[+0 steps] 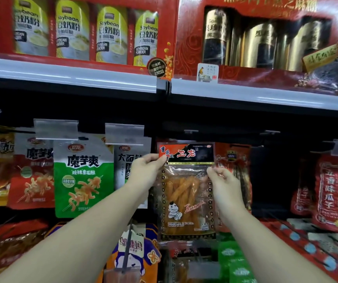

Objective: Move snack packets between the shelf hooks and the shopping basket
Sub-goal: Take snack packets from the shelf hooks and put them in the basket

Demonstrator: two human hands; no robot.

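Both hands on one packet (186, 188): left hand (145, 170) pinches its top-left corner, right hand (221, 178) its right edge. Packet is at the hook (190, 132), just below it; hung or not, can't tell. Basket not in view, progress unclear.

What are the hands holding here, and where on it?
A clear-windowed red-and-black spicy strip packet: left hand pinches its top left corner, right hand pinches its right edge just below the header.
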